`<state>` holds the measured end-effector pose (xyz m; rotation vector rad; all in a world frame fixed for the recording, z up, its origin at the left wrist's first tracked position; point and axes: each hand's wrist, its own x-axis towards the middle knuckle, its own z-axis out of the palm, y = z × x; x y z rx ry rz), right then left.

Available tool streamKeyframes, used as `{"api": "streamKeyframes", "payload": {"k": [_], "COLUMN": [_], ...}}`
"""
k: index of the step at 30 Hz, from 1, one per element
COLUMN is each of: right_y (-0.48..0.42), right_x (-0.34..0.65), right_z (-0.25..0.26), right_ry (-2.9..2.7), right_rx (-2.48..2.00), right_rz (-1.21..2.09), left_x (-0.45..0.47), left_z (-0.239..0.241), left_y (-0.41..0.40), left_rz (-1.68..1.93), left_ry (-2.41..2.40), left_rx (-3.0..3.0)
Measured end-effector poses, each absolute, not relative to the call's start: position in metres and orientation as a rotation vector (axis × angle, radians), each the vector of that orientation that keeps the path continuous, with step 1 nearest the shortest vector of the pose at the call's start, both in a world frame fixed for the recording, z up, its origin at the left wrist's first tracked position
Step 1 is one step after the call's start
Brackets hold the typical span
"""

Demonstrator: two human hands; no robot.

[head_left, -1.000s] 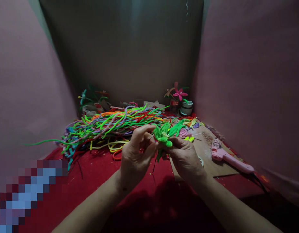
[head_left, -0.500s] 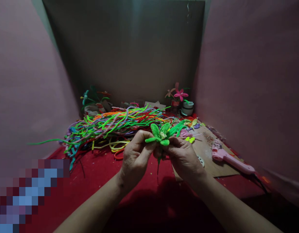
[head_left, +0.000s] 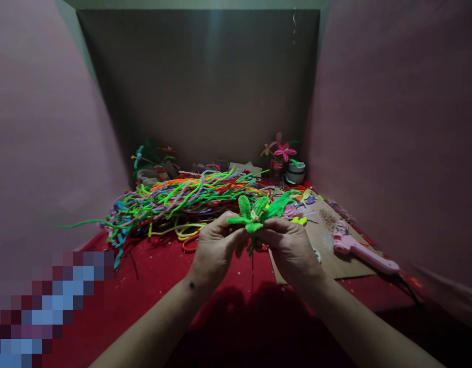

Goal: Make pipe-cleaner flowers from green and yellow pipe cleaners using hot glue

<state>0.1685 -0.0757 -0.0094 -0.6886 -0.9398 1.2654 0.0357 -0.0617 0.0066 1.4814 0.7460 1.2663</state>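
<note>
A red surface (head_left: 151, 286) carries everything. A pile of pipe cleaners (head_left: 182, 199) sprawls across its far half. Just right of the pile lies a cardboard sheet (head_left: 335, 260). Behind the pile, at the right, stands a small jar (head_left: 296, 172); behind it at the left lie more craft bits (head_left: 153, 163), too dim to tell apart.

We see a dim scene, lit weakly from above: a pale sheen runs down the back panel (head_left: 216, 76), and only the pipe cleaners (head_left: 182, 197) and flower (head_left: 253, 214) look bright. A heavy shadow pools on the red desk (head_left: 151, 276) toward the bottom edge. The walls (head_left: 392, 128) smear at the frame's sides, and a pixelated block (head_left: 47, 306) masks the lower left.
</note>
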Motion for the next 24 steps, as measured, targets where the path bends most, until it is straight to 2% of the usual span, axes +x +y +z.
{"api": "streamKeyframes", "payload": {"k": [7, 16, 20, 24], "right_y": [-0.078, -0.085, -0.083, -0.082], "right_x": [0.175, 0.177, 0.182, 0.182], "right_z": [0.004, 0.011, 0.002, 0.001], "right_ry": [-1.072, -1.232, -1.269, -1.309], "right_rx": [-0.777, -0.881, -0.874, -0.834], "right_rz": [1.329, 1.197, 1.213, 1.283], "left_x": [0.032, 0.030, 0.011, -0.005], "left_z": [0.005, 0.003, 0.023, 0.057], "left_y": [-0.062, -0.062, -0.055, -0.047], "left_rz": [1.280, 1.182, 0.955, 1.090], "left_ry": [0.606, 0.645, 0.681, 0.827], "left_rx": [1.318, 1.218, 1.332, 1.398]}}
